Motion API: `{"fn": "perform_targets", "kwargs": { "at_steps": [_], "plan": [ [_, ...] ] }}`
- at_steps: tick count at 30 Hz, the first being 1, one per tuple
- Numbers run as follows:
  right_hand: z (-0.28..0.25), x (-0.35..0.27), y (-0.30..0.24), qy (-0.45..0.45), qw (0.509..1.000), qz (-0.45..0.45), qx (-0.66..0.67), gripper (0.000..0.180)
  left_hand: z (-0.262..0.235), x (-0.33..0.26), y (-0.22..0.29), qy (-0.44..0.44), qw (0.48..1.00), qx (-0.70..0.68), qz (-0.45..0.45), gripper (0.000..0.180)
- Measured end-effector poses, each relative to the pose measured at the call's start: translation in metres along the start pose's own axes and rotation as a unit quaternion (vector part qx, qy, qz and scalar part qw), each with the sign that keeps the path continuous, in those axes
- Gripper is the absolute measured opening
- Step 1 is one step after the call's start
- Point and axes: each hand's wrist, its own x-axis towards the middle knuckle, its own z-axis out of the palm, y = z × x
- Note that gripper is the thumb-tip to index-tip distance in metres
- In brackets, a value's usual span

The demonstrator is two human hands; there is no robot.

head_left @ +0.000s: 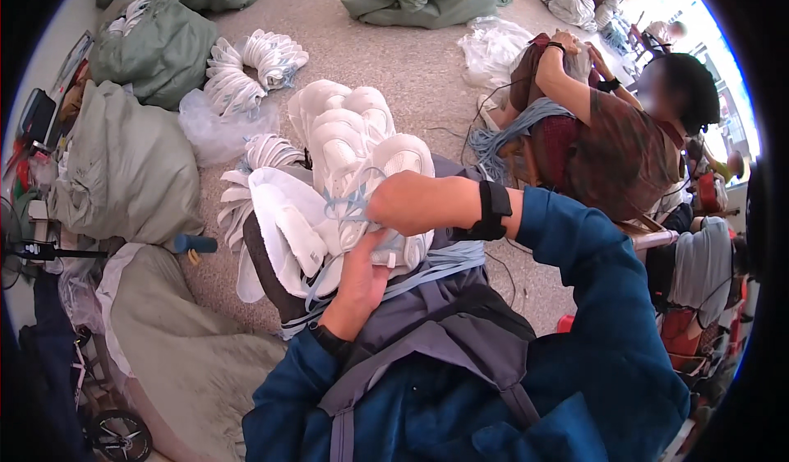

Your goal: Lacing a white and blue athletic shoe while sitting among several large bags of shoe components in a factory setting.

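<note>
A white shoe upper lies across my lap with its toe pointing away from me. Light-blue shoelace runs in loops over its eyelets. My left hand grips the near edge of this upper, thumb along its side. Curled over the lacing, my right hand is closed at the blue lace; its fingertips are mostly hidden from view. More white uppers are stacked beyond and beside it, and a loose white upper leans at the left. A bundle of light-blue laces rests over my grey apron.
Large grey-green sacks line the left side, near a blue cylinder. Bundled white uppers lie on the speckled floor. At the right, a seated person works beside hanging blue laces. A dark cord crosses the floor.
</note>
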Motion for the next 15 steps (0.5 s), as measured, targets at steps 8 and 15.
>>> {"fn": "perform_targets", "kwargs": {
  "at_steps": [8, 15],
  "plan": [
    [0.013, -0.013, -0.003, 0.16, 0.982, -0.001, 0.096, 0.012, -0.002, 0.0, 0.0, -0.008, 1.0, -0.01, -0.002, 0.045],
    [0.015, -0.025, 0.004, 0.134, 0.988, -0.018, 0.074, 0.006, 0.001, 0.001, 0.001, 0.004, 1.0, -0.011, -0.012, 0.042]
  ]
}}
